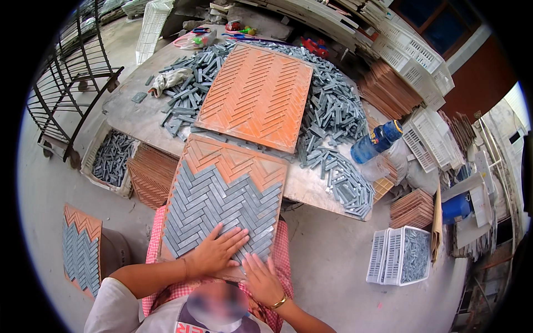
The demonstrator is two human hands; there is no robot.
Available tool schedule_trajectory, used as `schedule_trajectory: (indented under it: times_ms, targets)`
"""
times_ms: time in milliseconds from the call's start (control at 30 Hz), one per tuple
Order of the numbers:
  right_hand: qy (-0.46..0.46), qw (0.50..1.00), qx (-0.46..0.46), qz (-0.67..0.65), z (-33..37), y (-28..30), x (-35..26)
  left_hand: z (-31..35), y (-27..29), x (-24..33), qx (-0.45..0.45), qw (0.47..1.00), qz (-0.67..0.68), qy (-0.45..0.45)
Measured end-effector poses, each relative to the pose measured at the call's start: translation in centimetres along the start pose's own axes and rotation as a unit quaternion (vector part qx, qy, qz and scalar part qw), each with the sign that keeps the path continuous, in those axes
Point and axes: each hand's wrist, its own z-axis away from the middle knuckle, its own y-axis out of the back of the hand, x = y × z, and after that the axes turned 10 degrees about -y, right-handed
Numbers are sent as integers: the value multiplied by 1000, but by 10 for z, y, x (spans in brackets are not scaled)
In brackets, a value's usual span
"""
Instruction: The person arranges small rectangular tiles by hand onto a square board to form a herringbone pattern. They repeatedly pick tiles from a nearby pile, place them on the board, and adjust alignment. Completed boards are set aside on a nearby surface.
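A terracotta-coloured mould tray (227,157) leans from my lap against the table edge. Grey strip tiles (208,202) fill most of its grooves in a herringbone pattern, while the grooves along its far end are bare. My left hand (218,251) lies flat over the lower middle of the tiles, fingers stretched to the right. Beside it, my right hand (262,280) rests its extended fingertips on the tiles near the tray's lower edge. Both hands are open and hold nothing. Just beyond, an orange herringbone mould (258,94) without tiles lies on the heap of loose tiles.
The table (130,114) bears loose grey strips (336,105), a cloth glove (169,81) and a blue bottle (376,141). Crates of strips (397,255) and stacked moulds (151,175) stand around it. At left, a tile-filled mould (82,250) leans by a dark bucket (114,252).
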Motion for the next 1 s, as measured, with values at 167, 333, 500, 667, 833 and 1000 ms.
schedule_trajectory:
  times_ms: [167, 333, 500, 667, 833, 1000]
  targets:
    - [-24, 999, -26, 31, -3, -2, 0, 4, 2, 8, -22, 998, 57, 17]
    - [2, 1000, -30, 5, -1, 10, -5, 8, 16, 6, -38, 998, 48, 13]
    - [19, 998, -48, 25, 5, -1, 1, 17, 3, 7, -55, 996, 43, -60]
    - [21, 998, -48, 28, 0, 4, -2, 17, 7, 7, -85, 993, -11, -76]
    - [-41, 995, 72, -46, 6, 18, 23, 19, 11, 6, -62, 995, 30, -70]
    - [-117, 987, 86, -65, -1, 20, 29, 6, 16, 12, -24, 997, 55, -43]
